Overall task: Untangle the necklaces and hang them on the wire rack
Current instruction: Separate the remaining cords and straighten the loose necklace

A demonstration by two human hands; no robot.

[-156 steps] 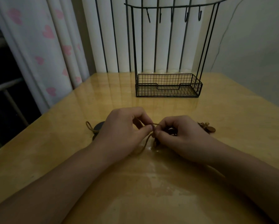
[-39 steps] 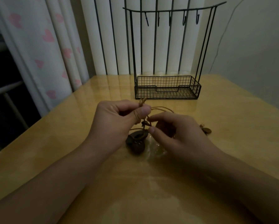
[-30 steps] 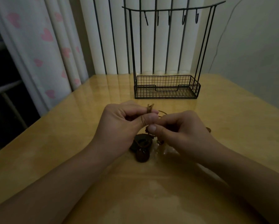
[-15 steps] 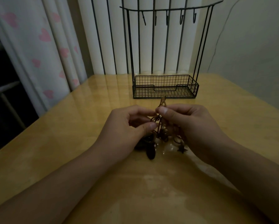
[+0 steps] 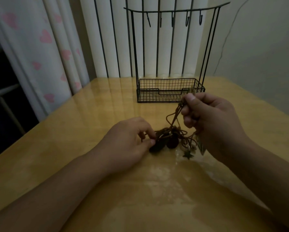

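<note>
A tangle of brown cord necklaces (image 5: 172,134) with dark round pendants, small beads and a star charm lies on the wooden table (image 5: 93,118). My right hand (image 5: 209,118) is raised above the table and pinches cord strands between thumb and fingers, so they stretch up from the tangle. My left hand (image 5: 130,141) rests low on the table and pinches the tangle's left side by a dark pendant. The black wire rack (image 5: 170,47) stands behind, with several bare hooks along its top bar and a mesh basket at its base.
A curtain with pink hearts (image 5: 40,47) hangs at the left past the table edge. White vertical panels stand behind the rack, and a plain wall (image 5: 260,47) is at the right. The tabletop is glossy.
My right hand has lifted up and to the right, pulling cord strands out of the tangle. My left hand has dropped to the table and holds the pendant end down.
</note>
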